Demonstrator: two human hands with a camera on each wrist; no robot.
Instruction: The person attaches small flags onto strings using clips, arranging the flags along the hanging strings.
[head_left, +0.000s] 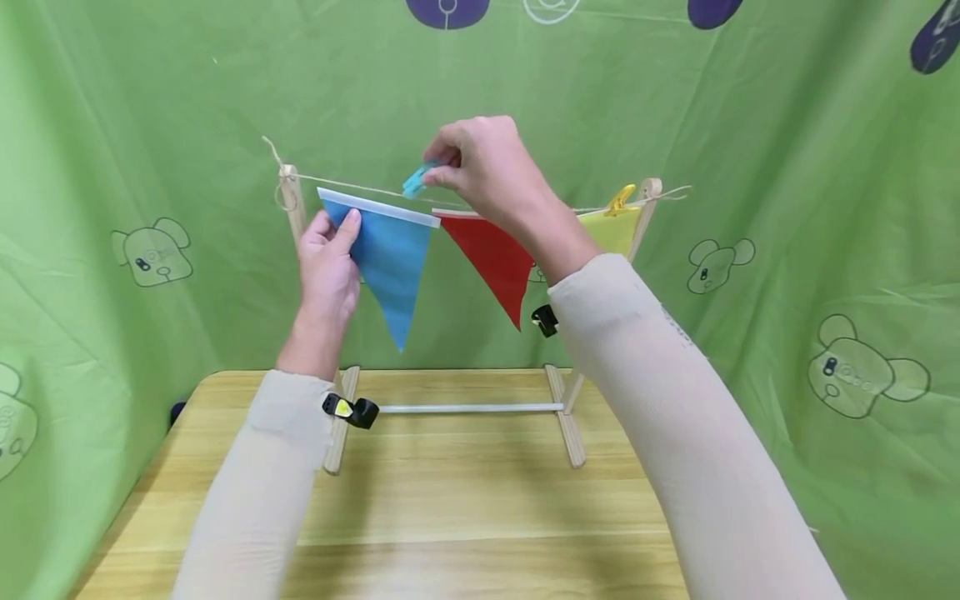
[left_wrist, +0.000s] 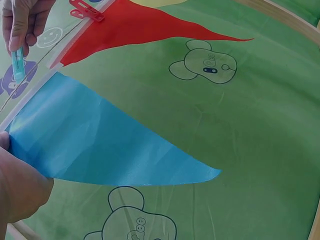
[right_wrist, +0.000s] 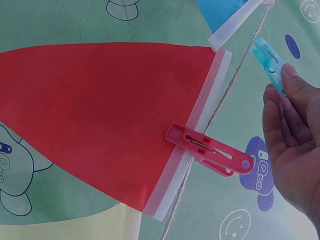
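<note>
My left hand (head_left: 330, 262) pinches a blue triangular pennant (head_left: 386, 258) near the left end of its white top edge, its point hanging down. Between the thumb and fingers of my right hand (head_left: 480, 162) is a light blue clothespin (head_left: 417, 179), its tip just above the twine (head_left: 352, 185). In the right wrist view the clothespin (right_wrist: 270, 65) lies beside the twine, close to the blue pennant's corner. A red pennant (right_wrist: 115, 115) hangs from the twine by a red clothespin (right_wrist: 210, 150), which my right hand hides in the head view.
A yellow pennant (head_left: 611, 232) hangs at the right under a yellow clothespin (head_left: 621, 202). The twine runs between two wooden posts (head_left: 294, 200), joined low down by a white bar (head_left: 468, 408). The stand is on a wooden table (head_left: 480, 517) before a green curtain (head_left: 202, 100).
</note>
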